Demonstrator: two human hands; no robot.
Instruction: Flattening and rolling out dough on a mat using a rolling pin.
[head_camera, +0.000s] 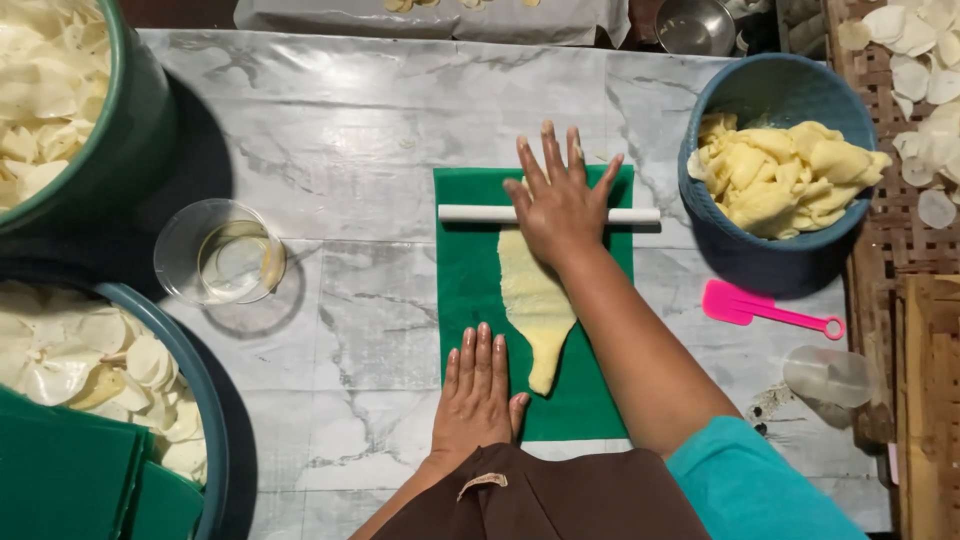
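The right hand (558, 205) is wide open, fingers spread, palm pressed flat on a white roller (475, 213) in the middle of the frame. The roller lies across a strip of yellow dough (535, 300) on a green mat (600, 330). The left hand (478, 385) is open too, flat on the mat's lower left, just beside the dough.

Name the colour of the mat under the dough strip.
Green mat, seen in the head view.
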